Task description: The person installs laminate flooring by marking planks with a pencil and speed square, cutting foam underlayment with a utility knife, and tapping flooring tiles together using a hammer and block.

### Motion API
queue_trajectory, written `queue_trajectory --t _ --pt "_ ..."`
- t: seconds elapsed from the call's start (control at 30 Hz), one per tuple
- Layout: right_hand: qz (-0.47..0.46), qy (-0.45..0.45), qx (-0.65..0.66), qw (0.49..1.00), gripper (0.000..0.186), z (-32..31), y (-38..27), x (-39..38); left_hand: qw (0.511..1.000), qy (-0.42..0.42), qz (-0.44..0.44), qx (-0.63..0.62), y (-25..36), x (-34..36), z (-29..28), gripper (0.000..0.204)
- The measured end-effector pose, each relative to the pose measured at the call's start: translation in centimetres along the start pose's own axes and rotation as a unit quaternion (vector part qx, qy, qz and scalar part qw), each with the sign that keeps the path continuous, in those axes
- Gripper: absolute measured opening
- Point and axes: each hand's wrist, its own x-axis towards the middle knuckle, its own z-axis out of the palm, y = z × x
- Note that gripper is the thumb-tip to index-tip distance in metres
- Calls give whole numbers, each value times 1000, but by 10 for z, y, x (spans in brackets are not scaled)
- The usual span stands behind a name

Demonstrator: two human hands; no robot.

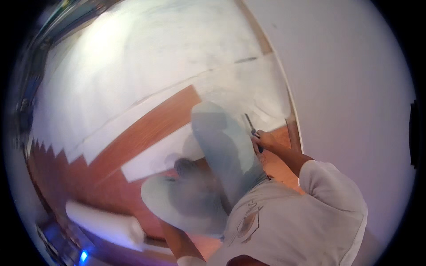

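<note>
My right hand [265,139] is closed around the handle of a dark, slim knife [250,122], just beside my right knee. Its narrow end points up and away from me, over a pale, translucent sheet [266,95]. My left forearm [177,239] passes behind my bent left leg, so the left hand is hidden. In front of me lies a reddish-brown wood-look plank [151,119], with a white strip [148,164] nearer to me. Motion blurs the area around my legs.
White sheeting [146,48] spreads over the far floor, its left edge stepped in points. A pale wall [350,102] rises close on my right. At lower left lies a white roll [104,224]. Another thin dark object [246,59] rests on the sheeting farther off.
</note>
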Motion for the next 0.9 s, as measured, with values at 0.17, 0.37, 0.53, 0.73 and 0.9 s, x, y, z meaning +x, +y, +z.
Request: queue_trajectory --t 0.17,0.37,0.53,0.73,0.9 --pt "52 14 62 997 43 66 64 -26 987 -83 101 89 45 65 49 34" --pt "116 92 89 985 47 123 87 -31 888 -129 349 271 76 107 144 27" --pt "147 210 154 954 48 157 121 -58 743 -248 462 416 165 88 237 22" --pt "134 242 195 941 47 129 110 -67 458 -338 546 615 284 155 302 28" --pt "98 273 257 922 40 95 102 -47 304 -308 568 700 371 32 456 37"
